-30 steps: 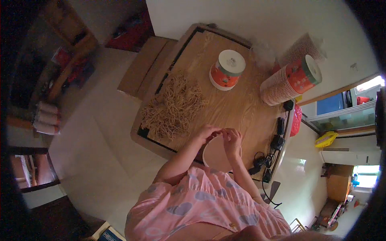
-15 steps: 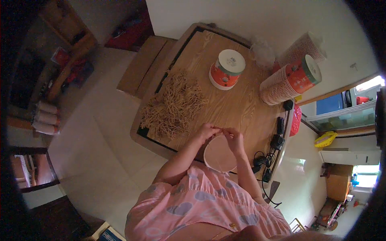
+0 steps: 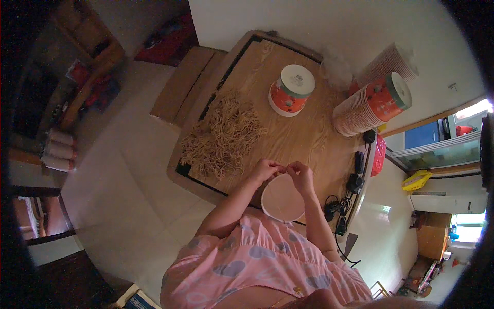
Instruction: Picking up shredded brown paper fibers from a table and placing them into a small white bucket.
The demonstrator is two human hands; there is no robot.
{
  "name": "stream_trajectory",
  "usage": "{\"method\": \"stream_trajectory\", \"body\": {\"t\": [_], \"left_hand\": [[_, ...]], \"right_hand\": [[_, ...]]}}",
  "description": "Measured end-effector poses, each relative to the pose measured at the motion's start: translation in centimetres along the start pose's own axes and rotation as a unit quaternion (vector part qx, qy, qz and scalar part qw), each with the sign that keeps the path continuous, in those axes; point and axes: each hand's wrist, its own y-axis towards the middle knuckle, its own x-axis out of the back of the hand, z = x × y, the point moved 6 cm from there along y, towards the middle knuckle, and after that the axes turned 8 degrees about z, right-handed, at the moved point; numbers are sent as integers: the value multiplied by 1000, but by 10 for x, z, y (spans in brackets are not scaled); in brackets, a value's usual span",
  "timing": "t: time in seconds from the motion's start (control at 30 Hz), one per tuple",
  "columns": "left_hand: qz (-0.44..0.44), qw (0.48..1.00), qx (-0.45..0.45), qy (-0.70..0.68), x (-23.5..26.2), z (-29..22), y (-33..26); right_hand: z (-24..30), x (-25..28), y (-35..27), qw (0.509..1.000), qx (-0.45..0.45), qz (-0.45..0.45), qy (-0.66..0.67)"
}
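Close to my body, at the table's near edge, is a round paper bucket (image 3: pixel 283 200) with a pale rim. At the bucket's far rim, my left hand (image 3: pixel 267 169) is closed in a pinch. Right beside it my right hand (image 3: pixel 299 175) pinches too, the fingertips of both almost touching. What lies between the fingers is too small to make out. A loose heap of tan twine (image 3: pixel 224 135) spreads over the table left of my hands. Farther back, a red and white paper bucket (image 3: pixel 292 91) stands upside down.
The wood-topped table (image 3: pixel 257 67) carries a leaning stack of nested paper buckets (image 3: pixel 368 105) at right, with another stack (image 3: pixel 388 64) behind. Black adapters and cables (image 3: pixel 337 206) line the right edge. A clear plastic bag (image 3: pixel 337 72) sits by the wall. A cardboard box (image 3: pixel 185 85) adjoins the left side.
My hands stay at the bucket's far rim. The right fingers have shifted slightly, lifting a little. The bucket, twine and stacks keep their places.
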Motion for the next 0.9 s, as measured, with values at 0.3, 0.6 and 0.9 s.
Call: {"method": "stream_trajectory", "body": {"t": [0.3,0.6,0.9], "left_hand": [[-19,999,-20,30,-1,-4,-1],[-12,996,3,88,-1,-11,-2],[-36,993,0,114,6,4,7]], "right_hand": [[3,0,-1,1000,-1,-12,2],[2,-1,-1,1000,-3,-13,-16],[5,-5,7,990,21,102,91]]}}
